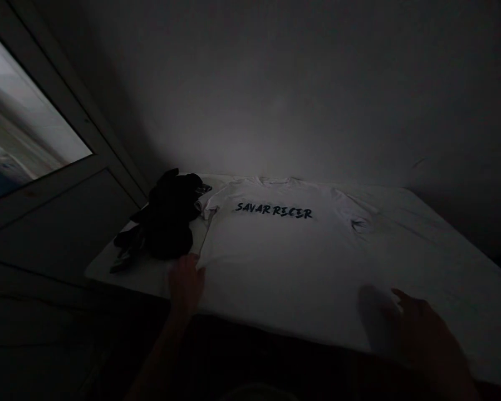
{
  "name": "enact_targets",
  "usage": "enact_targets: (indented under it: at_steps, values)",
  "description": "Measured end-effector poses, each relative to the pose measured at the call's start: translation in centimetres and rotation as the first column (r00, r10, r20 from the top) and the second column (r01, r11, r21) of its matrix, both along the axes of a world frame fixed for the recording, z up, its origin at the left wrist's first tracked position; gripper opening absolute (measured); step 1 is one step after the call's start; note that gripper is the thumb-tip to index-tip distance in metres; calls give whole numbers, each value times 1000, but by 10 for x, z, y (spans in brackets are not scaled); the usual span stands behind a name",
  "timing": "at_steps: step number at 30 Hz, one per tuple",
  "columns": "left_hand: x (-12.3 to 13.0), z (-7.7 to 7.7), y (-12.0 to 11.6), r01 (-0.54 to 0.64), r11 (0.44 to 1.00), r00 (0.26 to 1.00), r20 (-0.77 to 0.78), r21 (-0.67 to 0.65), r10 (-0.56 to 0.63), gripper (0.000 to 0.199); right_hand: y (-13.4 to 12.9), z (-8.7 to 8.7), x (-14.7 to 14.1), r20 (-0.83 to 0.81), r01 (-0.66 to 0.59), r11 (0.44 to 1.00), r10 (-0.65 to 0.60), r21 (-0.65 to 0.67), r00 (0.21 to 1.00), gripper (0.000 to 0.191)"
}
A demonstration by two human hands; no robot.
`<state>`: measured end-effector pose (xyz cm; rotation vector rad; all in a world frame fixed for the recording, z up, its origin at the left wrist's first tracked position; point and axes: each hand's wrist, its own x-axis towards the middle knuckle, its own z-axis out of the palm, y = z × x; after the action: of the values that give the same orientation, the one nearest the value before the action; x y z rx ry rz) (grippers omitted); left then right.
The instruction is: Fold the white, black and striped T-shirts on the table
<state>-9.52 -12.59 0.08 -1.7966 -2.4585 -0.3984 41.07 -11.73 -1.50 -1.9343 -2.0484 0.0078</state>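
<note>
A white T-shirt lies spread flat, collar to the far side, with dark lettering across its chest and a small dark mark near the right sleeve. My left hand is at the shirt's near left corner, its fingers on the hem. Whether they pinch the cloth is hidden in the dim light. My right hand is at the near right of the shirt, its fingers apart and its index finger reaching onto the cloth. Neither hand holds anything else.
The shirt lies on a white-covered surface, perhaps a table or bed, with a near edge below it. A heap of black clothing lies left of the shirt. A wall stands behind, and a framed window is at the left. The room is dim.
</note>
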Motion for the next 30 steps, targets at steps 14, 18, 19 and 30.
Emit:
enact_targets:
  at_steps: [14, 18, 19, 30]
  values:
    - [-32, -38, 11, 331, 941, 944, -26, 71, -330, 54, 88, -51, -23, 8, -387, 919, 388, 73, 922, 57]
    - [-55, -53, -28, 222, 962, 974, -3, 157, -224, 45, 112, -57, 15, 2, -371, 926, 371, 67, 928, 46]
    - [-51, -55, -27, 171, 968, 984, 10, 185, -176, 43, 125, -49, -2, -2, -354, 933, 355, 56, 935, 47]
    - [-16, 35, 153, 3, 978, 999, 48, -209, 7, 35, 323, 77, -432, -95, -752, 656, 746, -66, 659, 23]
